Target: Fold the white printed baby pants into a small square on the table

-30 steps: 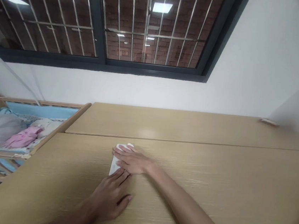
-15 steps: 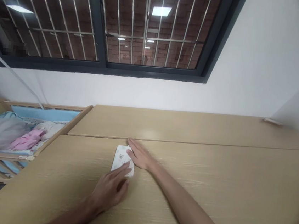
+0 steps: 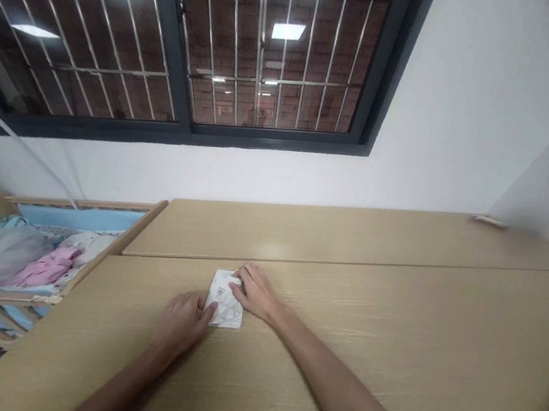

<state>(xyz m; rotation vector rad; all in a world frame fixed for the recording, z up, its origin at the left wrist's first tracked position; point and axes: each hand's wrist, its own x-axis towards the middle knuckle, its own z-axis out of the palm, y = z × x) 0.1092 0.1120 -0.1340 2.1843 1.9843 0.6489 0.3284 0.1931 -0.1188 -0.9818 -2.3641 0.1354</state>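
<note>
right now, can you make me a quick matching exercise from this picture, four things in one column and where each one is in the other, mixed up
Things:
1. folded white cloth
2. pink garment
3. left hand
4. small flat object

Places:
A. far right corner of the wooden top
B. in the crib at left
C. at the cloth's left edge
D. on the near wooden top, between both hands

Pairs: 1-D, 2-B, 3-C, 4-A

A small folded white cloth (image 3: 225,305) lies flat on a wooden tabletop.
It bears a faint printed pattern, forms a compact, roughly rectangular bundle, and sits near the seam between two table panels, its left and upper right edges partly covered.
</note>
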